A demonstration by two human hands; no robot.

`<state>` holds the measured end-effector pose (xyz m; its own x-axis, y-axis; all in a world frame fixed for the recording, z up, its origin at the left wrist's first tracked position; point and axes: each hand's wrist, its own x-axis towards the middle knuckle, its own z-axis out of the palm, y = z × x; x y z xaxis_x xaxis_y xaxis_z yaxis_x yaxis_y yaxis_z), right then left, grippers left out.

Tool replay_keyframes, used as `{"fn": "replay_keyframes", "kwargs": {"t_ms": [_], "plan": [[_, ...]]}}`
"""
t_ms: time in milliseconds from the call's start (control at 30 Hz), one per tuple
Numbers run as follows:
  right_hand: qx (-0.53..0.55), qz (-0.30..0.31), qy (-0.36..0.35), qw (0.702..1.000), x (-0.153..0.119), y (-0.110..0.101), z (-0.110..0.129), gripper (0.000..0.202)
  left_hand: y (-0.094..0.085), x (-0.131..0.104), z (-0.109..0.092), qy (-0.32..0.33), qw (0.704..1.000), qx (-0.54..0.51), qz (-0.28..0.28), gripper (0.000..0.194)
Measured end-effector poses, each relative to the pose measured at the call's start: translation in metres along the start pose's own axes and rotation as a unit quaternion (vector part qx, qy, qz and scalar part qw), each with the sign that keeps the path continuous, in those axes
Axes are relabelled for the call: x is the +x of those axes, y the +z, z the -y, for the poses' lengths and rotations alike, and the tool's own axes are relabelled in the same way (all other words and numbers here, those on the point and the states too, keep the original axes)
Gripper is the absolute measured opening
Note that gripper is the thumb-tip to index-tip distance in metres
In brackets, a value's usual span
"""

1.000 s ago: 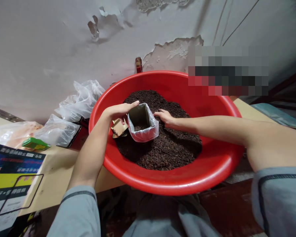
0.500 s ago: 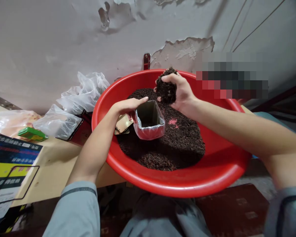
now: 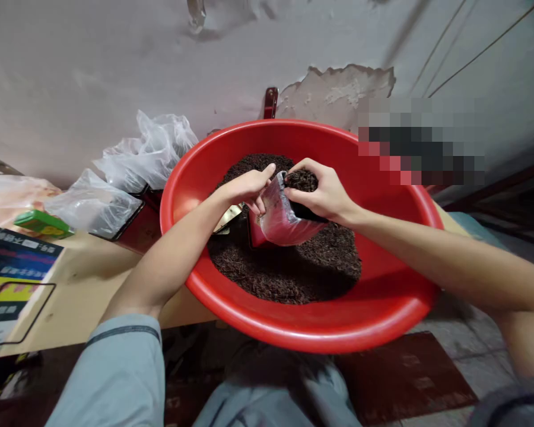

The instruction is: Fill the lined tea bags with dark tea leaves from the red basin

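A big red plastic basin point(image 3: 320, 335) holds a heap of dark, dry, tea-like leaves point(image 3: 267, 276). Above the heap, my left hand point(image 3: 251, 187) grips the side of a red tin point(image 3: 257, 232), which is tilted. A clear plastic liner bag point(image 3: 285, 222) is folded out over the tin's rim. My right hand point(image 3: 329, 193) is curled round a clump of the dark leaves point(image 3: 303, 179) at the tin's mouth. Its fingertips are by the liner's edge. Behind my left hand, a gold-coloured flat piece point(image 3: 228, 218) lies on the leaves, partly hidden.
Left of the basin, clear plastic bags point(image 3: 146, 154) rise from dark red boxes point(image 3: 136, 231) on a wooden table point(image 3: 89, 279). A green packet point(image 3: 43, 224) and a printed sheet point(image 3: 13, 279) lie further left. A peeling wall point(image 3: 115, 59) stands close behind the basin.
My right hand has come down and left with its clump to the tin's mouth. The tin has tilted toward the right, with my left hand still on its side.
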<state>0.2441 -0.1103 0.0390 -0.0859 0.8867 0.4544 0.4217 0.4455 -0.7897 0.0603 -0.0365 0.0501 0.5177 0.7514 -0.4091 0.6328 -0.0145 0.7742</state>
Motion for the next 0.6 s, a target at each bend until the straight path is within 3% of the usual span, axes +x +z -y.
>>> {"fn": "replay_keyframes", "kwargs": {"t_ms": [167,333,433,600], "plan": [[-0.004,-0.011,0.001,1.0,-0.005,-0.011,-0.016,0.025,-0.013,-0.009,0.002,0.08,0.988,0.102,0.089,0.096],[-0.008,-0.006,0.001,1.0,-0.003,-0.005,-0.015,0.025,-0.006,-0.009,0.018,0.114,0.945,0.299,0.07,0.16],[0.004,0.009,0.0,1.0,-0.004,-0.001,-0.01,0.025,0.009,-0.01,0.034,0.117,0.943,0.306,0.059,0.176],[0.034,-0.007,0.014,0.999,-0.006,0.001,-0.008,0.026,0.024,-0.007,0.068,0.248,0.938,0.238,0.035,0.168]]}}
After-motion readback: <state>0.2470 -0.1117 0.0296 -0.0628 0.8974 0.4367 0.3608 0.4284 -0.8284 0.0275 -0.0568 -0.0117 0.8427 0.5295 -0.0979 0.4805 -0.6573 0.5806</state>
